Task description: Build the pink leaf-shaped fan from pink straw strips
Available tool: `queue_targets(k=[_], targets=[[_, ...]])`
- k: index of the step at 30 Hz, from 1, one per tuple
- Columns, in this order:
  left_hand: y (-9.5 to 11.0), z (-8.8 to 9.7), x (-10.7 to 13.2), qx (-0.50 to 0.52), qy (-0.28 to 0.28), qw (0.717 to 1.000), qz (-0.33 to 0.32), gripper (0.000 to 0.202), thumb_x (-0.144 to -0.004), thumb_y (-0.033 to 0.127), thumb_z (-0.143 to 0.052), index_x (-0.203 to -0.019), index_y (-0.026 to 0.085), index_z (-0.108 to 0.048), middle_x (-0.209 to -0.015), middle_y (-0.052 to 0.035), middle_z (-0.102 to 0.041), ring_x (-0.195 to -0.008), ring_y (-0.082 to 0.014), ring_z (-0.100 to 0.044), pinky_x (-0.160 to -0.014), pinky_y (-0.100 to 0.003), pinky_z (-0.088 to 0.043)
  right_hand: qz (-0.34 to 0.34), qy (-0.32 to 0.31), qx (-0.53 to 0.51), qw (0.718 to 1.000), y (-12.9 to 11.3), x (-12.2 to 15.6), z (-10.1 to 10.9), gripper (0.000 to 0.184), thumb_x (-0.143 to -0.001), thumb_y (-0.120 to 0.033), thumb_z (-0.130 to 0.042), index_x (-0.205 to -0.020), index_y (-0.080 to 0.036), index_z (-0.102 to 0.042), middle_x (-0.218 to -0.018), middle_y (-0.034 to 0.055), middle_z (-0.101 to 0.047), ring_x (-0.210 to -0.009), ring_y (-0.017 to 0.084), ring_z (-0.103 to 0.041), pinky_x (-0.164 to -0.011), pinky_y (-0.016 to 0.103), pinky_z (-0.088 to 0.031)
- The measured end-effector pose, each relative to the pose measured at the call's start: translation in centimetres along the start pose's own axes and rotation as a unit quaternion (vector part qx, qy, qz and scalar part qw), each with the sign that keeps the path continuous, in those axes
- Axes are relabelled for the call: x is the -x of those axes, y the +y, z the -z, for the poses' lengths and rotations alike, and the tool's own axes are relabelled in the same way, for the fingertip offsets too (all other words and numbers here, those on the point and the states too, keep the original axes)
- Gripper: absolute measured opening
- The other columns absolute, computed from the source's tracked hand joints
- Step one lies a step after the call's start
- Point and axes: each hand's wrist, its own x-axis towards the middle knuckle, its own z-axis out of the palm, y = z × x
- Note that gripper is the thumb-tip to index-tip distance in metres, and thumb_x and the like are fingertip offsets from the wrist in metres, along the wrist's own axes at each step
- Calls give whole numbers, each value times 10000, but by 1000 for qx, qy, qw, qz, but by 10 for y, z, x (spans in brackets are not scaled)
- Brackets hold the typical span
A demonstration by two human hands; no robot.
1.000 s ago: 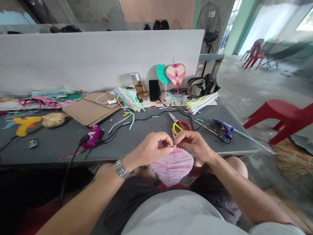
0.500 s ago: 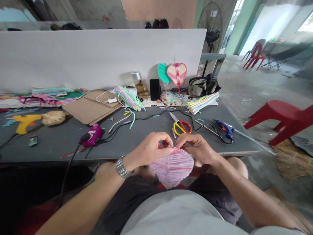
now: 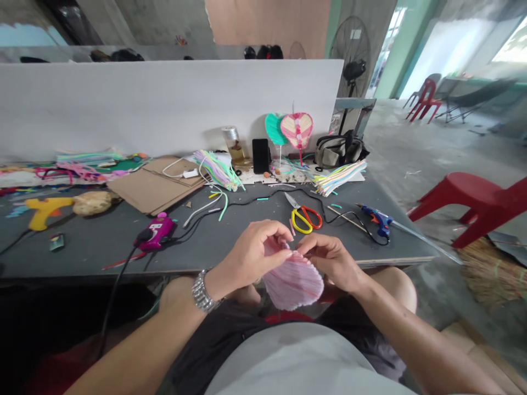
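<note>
A pink and lilac leaf-shaped piece of pipe cleaners [image 3: 294, 282] hangs above my lap, just off the table's front edge. My left hand [image 3: 263, 249] grips its upper left side between thumb and fingers; a metal watch is on that wrist. At the top edge my right hand [image 3: 331, 258] pinches the piece, fingertips close to the left ones. What exactly lies between the right fingertips is hidden. Beyond the hands lie scissors [image 3: 303, 215] with one yellow and one red handle, their blades partly apart.
A blue glue gun [image 3: 379, 220] lies at the right, a yellow glue gun [image 3: 45, 211] at the left. A purple power socket [image 3: 155, 232] trails cables across the table [image 3: 230, 233]. Pipe cleaner bundles [image 3: 220, 171], cardboard [image 3: 154, 189], a phone [image 3: 260, 156] and two finished fans [image 3: 297, 130] stand farther back.
The pink piece has turned and tilted in my hands, its lower tip swinging so that it looks narrower. Both hands still hold its top. The view has shifted slightly.
</note>
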Motion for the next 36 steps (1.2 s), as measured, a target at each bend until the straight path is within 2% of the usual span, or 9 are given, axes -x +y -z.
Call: queue_targets(k=[2,5,7,10,12,19,24,30,36], targets=[[2,1,2,-8,51,998,-19,115,-835,170,-725,-936,204,-682,-936,-26,-736,-874,-177,-678,-855,-309,-523,29,13,-2,999,-5,2,-8,97,-839,-315,-816,-867,-226,-787,-835,19,-716,-740,139,-630,-696,271,-502],[9,3,6,-7,175,984,-43,165,-795,211,-795,-911,202,-678,-1070,-67,-723,-1025,-216,-676,-938,-338,-522,104,28,38,993,-16,4,-22,44,-914,-254,-739,-933,-247,-779,-874,20,-720,-794,146,-650,-748,281,-518],[14,5,10,6,223,974,-35,139,-781,223,-804,-825,197,-674,-976,-55,-724,-949,-205,-684,-879,-311,-537,160,39,98,981,-22,4,-33,104,-949,-191,-683,-984,-252,-759,-932,25,-727,-868,153,-665,-804,291,-519],[20,5,19,70,186,979,45,87,-837,237,-715,-764,192,-702,-738,-15,-713,-675,-154,-660,-652,-249,-528,235,59,204,948,-27,1,-47,165,-961,-112,-623,-1014,-244,-706,-971,27,-720,-896,151,-664,-814,284,-512],[22,6,27,116,163,974,104,129,-853,273,-681,-781,183,-739,-714,-23,-734,-625,-154,-661,-592,-237,-517,278,70,259,922,-26,-1,-55,204,-957,-67,-578,-1017,-236,-676,-961,28,-710,-877,148,-661,-795,275,-516],[21,6,53,227,147,940,206,259,-750,335,-767,-939,165,-820,-894,-81,-811,-802,-220,-732,-699,-277,-570,336,82,424,837,-8,-6,-69,233,-954,-43,-537,-1051,-211,-667,-998,65,-726,-907,181,-686,-780,305,-541],[3,-4,61,318,212,884,270,223,-707,323,-818,-863,165,-825,-852,-80,-803,-777,-187,-704,-693,-251,-533,383,60,511,768,2,-10,-71,218,-983,-68,-547,-1122,-174,-678,-1003,81,-744,-915,185,-699,-797,333,-503],[-16,-12,61,467,222,801,301,275,-624,328,-902,-811,147,-812,-812,-85,-782,-740,-170,-688,-697,-261,-528,340,21,546,766,20,-12,-67,227,-1003,-87,-517,-1143,-166,-677,-984,67,-754,-897,192,-693,-837,363,-453],[-46,-30,62,515,227,763,319,354,-615,350,-948,-847,124,-806,-803,-70,-770,-671,-127,-645,-608,-223,-477,269,-4,578,771,48,-18,-62,218,-987,-85,-527,-1083,-168,-705,-945,61,-749,-898,219,-689,-805,371,-425]])
